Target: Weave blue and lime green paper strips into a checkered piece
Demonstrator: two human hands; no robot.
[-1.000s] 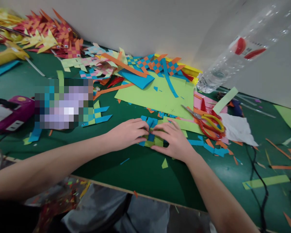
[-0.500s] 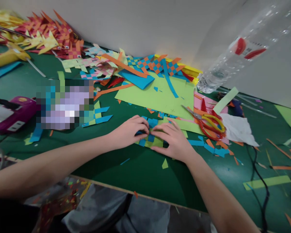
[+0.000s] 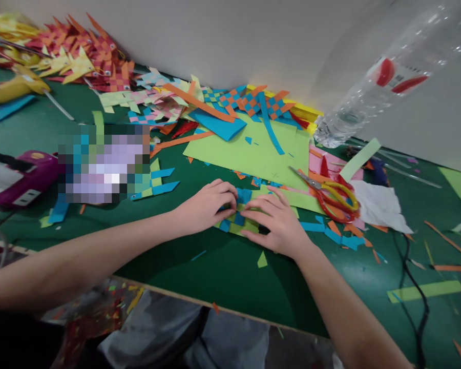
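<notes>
A piece woven from blue and green paper strips (image 3: 237,218) lies on the table between my hands, partly hidden under the fingers. My left hand (image 3: 209,207) has its fingers curled over the left part of the weave, the fingertips pressing near its middle. From the other side, my right hand (image 3: 274,220) grips the right part, with its fingers bent along the top and the thumb at the near edge. Left of my hands lies a blue and green woven paper fish (image 3: 155,182).
Red-and-yellow scissors (image 3: 330,197) lie right of my hands near a white tissue (image 3: 382,205). Behind are a green paper sheet (image 3: 249,154) and a clear plastic bottle (image 3: 369,97). A yellow glue gun (image 3: 17,84) and a purple power socket (image 3: 23,179) are left. Paper scraps surround my hands.
The view has shifted very slightly. Both hands stay on the woven paper in almost the same pose.
</notes>
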